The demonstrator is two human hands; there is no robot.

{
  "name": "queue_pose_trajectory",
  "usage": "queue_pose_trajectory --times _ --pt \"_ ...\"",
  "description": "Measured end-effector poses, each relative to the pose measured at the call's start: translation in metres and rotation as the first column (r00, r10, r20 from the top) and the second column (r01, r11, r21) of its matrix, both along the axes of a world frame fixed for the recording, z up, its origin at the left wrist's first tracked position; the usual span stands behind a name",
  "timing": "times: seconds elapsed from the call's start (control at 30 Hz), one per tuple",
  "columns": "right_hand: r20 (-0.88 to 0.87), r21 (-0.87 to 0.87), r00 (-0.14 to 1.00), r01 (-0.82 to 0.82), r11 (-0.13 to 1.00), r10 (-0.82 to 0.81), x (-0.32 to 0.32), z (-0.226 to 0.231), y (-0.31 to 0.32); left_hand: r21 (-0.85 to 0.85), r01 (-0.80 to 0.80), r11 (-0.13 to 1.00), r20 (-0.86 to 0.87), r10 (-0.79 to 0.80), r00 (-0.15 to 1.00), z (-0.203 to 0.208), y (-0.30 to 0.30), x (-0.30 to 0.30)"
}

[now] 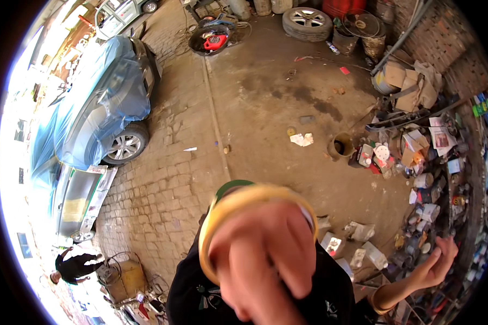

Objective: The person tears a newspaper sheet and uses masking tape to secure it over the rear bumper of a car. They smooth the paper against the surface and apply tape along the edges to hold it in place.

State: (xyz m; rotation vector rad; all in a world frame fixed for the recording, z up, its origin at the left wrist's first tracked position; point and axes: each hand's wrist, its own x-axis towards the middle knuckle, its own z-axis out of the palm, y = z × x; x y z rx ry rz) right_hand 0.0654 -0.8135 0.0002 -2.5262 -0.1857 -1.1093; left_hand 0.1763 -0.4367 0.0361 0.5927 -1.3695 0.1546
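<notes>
My left hand [260, 249] is raised close in the middle of the view, large and blurred by motion. Its fingers curl around a yellow ring [207, 238] that looks like a roll of tape. A green curved edge [234, 187] shows behind the ring; what it belongs to is hidden. Out to the right, my right hand [435, 265] reaches over a cluttered heap of small containers, its fingers loosely bent and apart. Nothing shows in it. White blocks and packages [375, 254] lie on the ground between my body and that hand.
A car [111, 103] under blue plastic sheeting stands at the left. Papers [301, 140] and a round bucket-like container [341, 145] are on the floor ahead. Farther off are a wheel [307, 24] and a black basin [209, 39]. Another person [76, 268] is at the lower left.
</notes>
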Motion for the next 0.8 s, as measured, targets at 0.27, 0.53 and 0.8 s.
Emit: queue_pose_trajectory --times 0.27,0.53,0.8 --pt "-0.083 0.265 0.996 -0.012 0.964 0.035 0.142 -0.045 -0.117 0.636 -0.053 0.770 -0.575 0.519 0.633 -0.150 -0.161 0.083" --pt "-0.427 0.279 0.880 0.348 0.895 -0.209 0.246 -0.122 -0.325 0.756 0.260 0.601 -0.602 0.480 0.639 -0.202 -0.399 0.233" --pt "-0.596 0.648 0.798 0.540 0.536 -0.083 0.326 -0.267 -0.494 0.752 0.362 0.551 -0.643 0.491 0.588 -0.226 -0.510 0.316"
